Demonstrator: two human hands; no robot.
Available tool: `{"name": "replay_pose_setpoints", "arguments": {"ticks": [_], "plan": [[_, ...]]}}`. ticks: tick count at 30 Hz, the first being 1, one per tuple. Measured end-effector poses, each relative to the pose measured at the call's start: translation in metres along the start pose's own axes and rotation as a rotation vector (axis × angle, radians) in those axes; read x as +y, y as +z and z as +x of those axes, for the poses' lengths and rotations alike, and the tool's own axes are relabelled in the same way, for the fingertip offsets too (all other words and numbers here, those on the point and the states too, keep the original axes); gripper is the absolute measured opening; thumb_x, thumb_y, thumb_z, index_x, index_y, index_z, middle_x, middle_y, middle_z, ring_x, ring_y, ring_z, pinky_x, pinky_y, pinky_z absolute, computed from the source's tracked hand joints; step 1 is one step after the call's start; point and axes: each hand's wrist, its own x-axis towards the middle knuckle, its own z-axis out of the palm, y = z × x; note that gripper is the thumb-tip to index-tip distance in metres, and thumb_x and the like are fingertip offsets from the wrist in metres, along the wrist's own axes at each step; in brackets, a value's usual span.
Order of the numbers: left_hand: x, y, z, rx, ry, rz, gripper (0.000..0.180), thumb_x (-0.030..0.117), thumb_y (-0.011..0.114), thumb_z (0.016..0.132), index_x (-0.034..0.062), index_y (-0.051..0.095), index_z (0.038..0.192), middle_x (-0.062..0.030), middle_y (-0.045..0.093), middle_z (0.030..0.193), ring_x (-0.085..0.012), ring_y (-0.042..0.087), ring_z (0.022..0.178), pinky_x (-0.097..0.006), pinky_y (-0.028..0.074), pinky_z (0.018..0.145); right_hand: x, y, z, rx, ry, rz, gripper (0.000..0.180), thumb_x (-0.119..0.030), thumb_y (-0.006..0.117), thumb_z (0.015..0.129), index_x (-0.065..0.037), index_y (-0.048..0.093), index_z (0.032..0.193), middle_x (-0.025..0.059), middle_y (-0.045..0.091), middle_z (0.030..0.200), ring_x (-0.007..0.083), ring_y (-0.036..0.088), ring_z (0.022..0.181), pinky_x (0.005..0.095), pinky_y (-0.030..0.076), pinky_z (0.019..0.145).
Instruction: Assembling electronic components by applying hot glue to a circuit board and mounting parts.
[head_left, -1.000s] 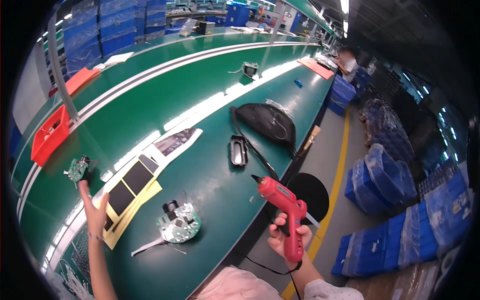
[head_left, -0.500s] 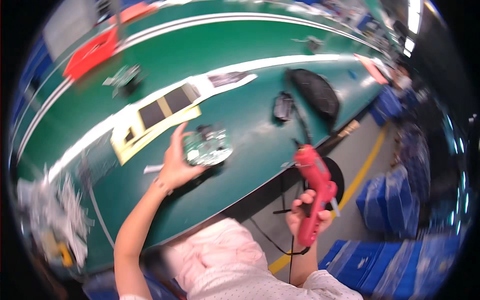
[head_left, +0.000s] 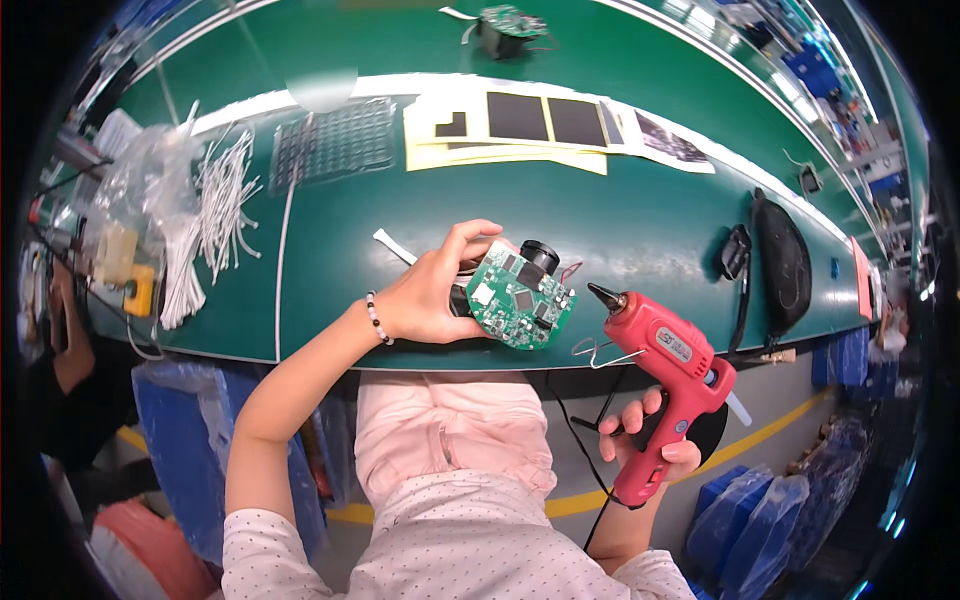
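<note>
My left hand (head_left: pixel 425 298) grips a green circuit board (head_left: pixel 515 308) by its left edge, just above the bench's near edge. Its chip-covered face is tilted toward me, and a round black lens (head_left: pixel 540 257) sticks out at its far side. A thin red wire shows beside the lens. In my right hand (head_left: pixel 634 418) is a red hot glue gun (head_left: pixel 670 345), fingers wrapped round its handle by the trigger. The gun's black nozzle points left at the board, a short gap away. A clear glue stick (head_left: pixel 739 408) pokes out of its back.
Yellow-edged sheets with dark panels (head_left: pixel 548 118) lie at the back of the green bench (head_left: pixel 340 260). Left are a clear blister tray (head_left: pixel 335 140) and white cable bundles (head_left: pixel 225 200). A black pouch (head_left: pixel 782 262) lies right. Another board unit (head_left: pixel 508 30) sits on the far green surface.
The view has swung, so the bench now lies level. The board is tilted up with its chips facing me. The glue gun has turned its nozzle left and is closer to the board.
</note>
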Motion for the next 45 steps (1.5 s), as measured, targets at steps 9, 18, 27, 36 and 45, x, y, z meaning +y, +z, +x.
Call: {"name": "replay_pose_setpoints", "arguments": {"ticks": [9, 18, 27, 36, 45], "plan": [[0.003, -0.007, -0.031, 0.172, -0.074, 0.125, 0.083, 0.013, 0.077, 0.058, 0.0070, 0.031, 0.127, -0.0145, 0.047, 0.122, -0.0249, 0.046, 0.115, -0.038, 0.035, 0.097, 0.004, 0.003, 0.018, -0.021, 0.073, -0.093, 0.052, -0.013, 0.055, 0.057, 0.004, 0.043, 0.104, 0.0230, 0.055, 0.090, 0.0471, 0.053, 0.095, 0.0451, 0.051, 0.067], [0.023, 0.063, -0.075, 0.941, -0.118, 0.048, 0.088, 0.016, 0.082, 0.054, -0.0010, 0.033, 0.125, -0.0151, 0.036, 0.125, -0.0279, 0.037, 0.117, -0.037, 0.027, 0.101, 0.011, 0.022, 0.028, -0.020, 0.118, -0.155, 0.049, -0.005, 0.060, 0.061, -0.002, 0.039, 0.105, 0.0084, 0.044, 0.094, 0.0216, 0.049, 0.086, 0.0395, 0.046, 0.079], [0.013, 0.101, -0.034, 0.831, -0.147, 0.040, 0.113, 0.005, 0.075, 0.055, 0.0007, -0.003, 0.137, -0.0209, 0.014, 0.140, -0.0340, 0.018, 0.130, -0.038, 0.018, 0.107, 0.002, -0.017, 0.028, -0.229, 0.074, -0.081, 0.061, -0.012, 0.058, 0.065, -0.001, 0.036, 0.120, 0.0212, 0.047, 0.111, 0.0394, 0.048, 0.100, 0.0469, 0.046, 0.081], [0.007, 0.081, -0.042, 0.780, -0.159, -0.080, 0.110, 0.001, 0.068, 0.055, 0.0004, -0.005, 0.137, -0.0245, 0.020, 0.136, -0.0369, 0.026, 0.125, -0.036, 0.024, 0.104, 0.011, -0.011, 0.032, -0.200, 0.040, 0.006, 0.059, -0.007, 0.056, 0.068, 0.000, 0.036, 0.123, 0.0197, 0.046, 0.114, 0.0379, 0.047, 0.102, 0.0480, 0.045, 0.080], [-0.016, 0.014, -0.064, 0.274, -0.084, -0.026, 0.096, 0.002, 0.063, 0.063, 0.0005, 0.004, 0.138, -0.0203, 0.017, 0.141, -0.0316, 0.023, 0.129, -0.035, 0.022, 0.105, 0.015, -0.016, 0.037, -0.305, 0.042, 0.001, 0.055, -0.010, 0.055, 0.071, 0.000, 0.035, 0.121, 0.0213, 0.045, 0.114, 0.0384, 0.044, 0.108, 0.0477, 0.045, 0.081]]}}
